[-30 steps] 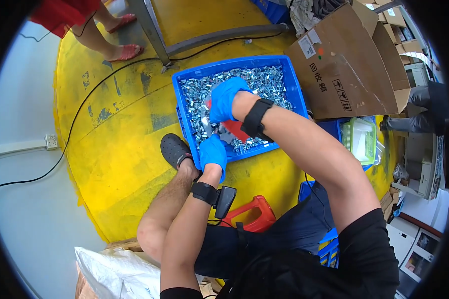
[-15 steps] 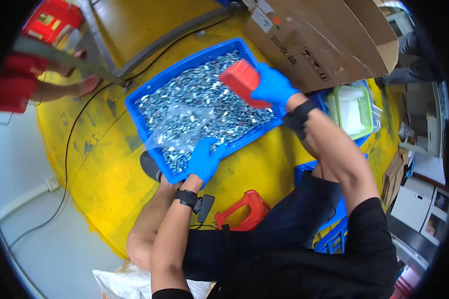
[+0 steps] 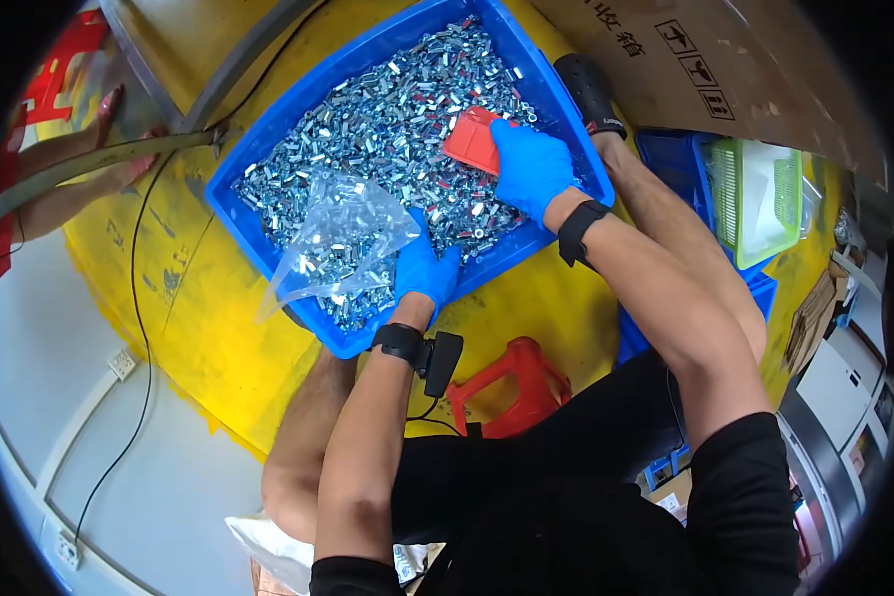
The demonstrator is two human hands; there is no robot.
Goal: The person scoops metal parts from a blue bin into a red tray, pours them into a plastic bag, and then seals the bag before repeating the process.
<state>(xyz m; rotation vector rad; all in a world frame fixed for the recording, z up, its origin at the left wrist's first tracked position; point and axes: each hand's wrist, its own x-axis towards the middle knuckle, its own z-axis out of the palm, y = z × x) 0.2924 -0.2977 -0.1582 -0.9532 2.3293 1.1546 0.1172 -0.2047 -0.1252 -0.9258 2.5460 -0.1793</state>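
A big blue plastic tub (image 3: 268,260) holds a deep layer of small silvery metal pieces (image 3: 368,119), some tube-like with flat sides. My right hand (image 3: 533,171), in a blue glove, grips a small red plastic scoop (image 3: 473,139) down against the pieces on the tub's right side. Lying over the pieces at the near left is a clear plastic bag (image 3: 340,233). My left hand (image 3: 427,266), gloved in blue too, is at the near wall with its fingers on the bag's right edge; its fingertips are partly hidden.
A large cardboard box (image 3: 685,70) stands at the far right. To the right are a light-green basket (image 3: 770,204) and blue bins (image 3: 670,164). A red stool (image 3: 512,387) sits between my legs. Another person's legs (image 3: 70,199) show at the left, beyond a grey bar (image 3: 109,157).
My right hand has brought the red scoop down from above the tub onto the metal pieces. The bag's edge now stands higher beside my left hand. The view has shifted closer to the tub.
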